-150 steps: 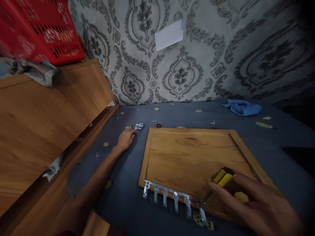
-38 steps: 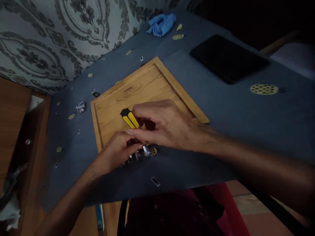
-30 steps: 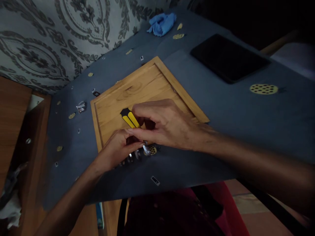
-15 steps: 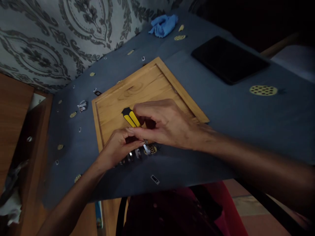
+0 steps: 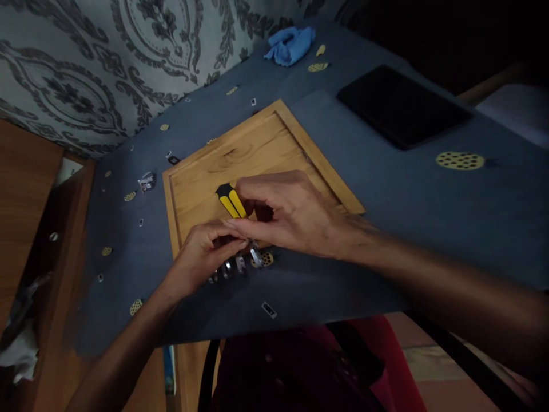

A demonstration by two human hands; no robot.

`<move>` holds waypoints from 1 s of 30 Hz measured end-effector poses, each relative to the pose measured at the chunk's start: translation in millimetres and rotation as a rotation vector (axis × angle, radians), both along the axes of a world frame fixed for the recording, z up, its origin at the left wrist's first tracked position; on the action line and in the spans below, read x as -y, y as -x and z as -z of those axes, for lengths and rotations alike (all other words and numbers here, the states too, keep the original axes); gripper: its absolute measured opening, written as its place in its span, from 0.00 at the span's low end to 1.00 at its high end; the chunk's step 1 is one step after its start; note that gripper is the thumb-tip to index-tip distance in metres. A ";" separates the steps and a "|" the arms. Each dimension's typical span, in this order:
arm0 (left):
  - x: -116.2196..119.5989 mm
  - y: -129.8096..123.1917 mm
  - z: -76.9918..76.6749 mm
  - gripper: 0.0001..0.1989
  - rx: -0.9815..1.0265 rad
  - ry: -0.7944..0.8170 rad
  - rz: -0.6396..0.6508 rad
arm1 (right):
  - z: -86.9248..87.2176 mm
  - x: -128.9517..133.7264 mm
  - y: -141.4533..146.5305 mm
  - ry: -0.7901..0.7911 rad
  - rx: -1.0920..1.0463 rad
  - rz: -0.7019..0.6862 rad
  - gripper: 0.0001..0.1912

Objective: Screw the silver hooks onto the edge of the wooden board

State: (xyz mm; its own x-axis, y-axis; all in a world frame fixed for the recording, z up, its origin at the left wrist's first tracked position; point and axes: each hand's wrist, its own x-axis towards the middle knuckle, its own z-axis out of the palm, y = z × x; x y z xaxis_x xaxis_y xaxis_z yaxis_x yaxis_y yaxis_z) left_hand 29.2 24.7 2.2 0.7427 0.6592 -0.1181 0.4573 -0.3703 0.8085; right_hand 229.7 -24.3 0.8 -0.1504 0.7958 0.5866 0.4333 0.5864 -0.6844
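Observation:
My right hand [image 5: 287,214] is closed, its thumb and fingers around a screwdriver with a yellow and black handle [image 5: 231,200]. The handle's end leans up and left; its lower part is hidden by the fingers. Close against it, my left hand [image 5: 208,249] is closed too, thumb and forefinger pinched on a small shiny metal piece, perhaps a hose clamp, mostly hidden. Just below the fingertips, metal bands that look like hose clamps [image 5: 256,257] stand in a row on the blue cloth by the board's near edge. Both hands are over the near part of a wooden board [image 5: 240,154].
More small metal pieces [image 5: 146,181] lie left of the board. A black tablet-like slab [image 5: 405,106] rests at the right, and a crumpled blue cloth [image 5: 290,46] at the back. The blue tablecloth [image 5: 334,286] ends at the front, near my lap. A patterned wall covering rises behind.
The hands and screwdriver keep nearly the same pose, with only a slight shift at the fingertips. The whole view has moved a little.

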 end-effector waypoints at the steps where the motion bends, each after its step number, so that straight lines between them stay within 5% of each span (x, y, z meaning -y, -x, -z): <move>1: 2.5 1.3 -3.0 0.04 -0.008 -0.036 -0.022 | 0.1 0.0 0.2 0.001 0.002 0.001 0.18; 6: 27.2 4.5 -10.7 0.14 -0.143 -0.302 -0.111 | -0.5 0.2 1.1 -0.019 -0.017 -0.011 0.19; 13: 52.0 -3.9 4.8 0.25 -0.290 -0.585 -0.095 | -0.6 0.1 3.5 -0.030 -0.010 0.016 0.18; 30: 52.6 -3.9 13.1 0.28 -0.157 -0.496 -0.198 | -1.3 2.9 5.6 0.032 0.002 0.032 0.15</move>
State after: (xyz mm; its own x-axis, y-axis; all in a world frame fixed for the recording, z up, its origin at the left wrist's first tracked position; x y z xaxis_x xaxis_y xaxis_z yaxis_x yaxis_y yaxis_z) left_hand 33.1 -27.9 -10.8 0.5972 0.7893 0.1428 0.6582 -0.5840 0.4752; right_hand 224.1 -27.2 2.1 -0.1259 0.8183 0.5609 0.4525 0.5505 -0.7016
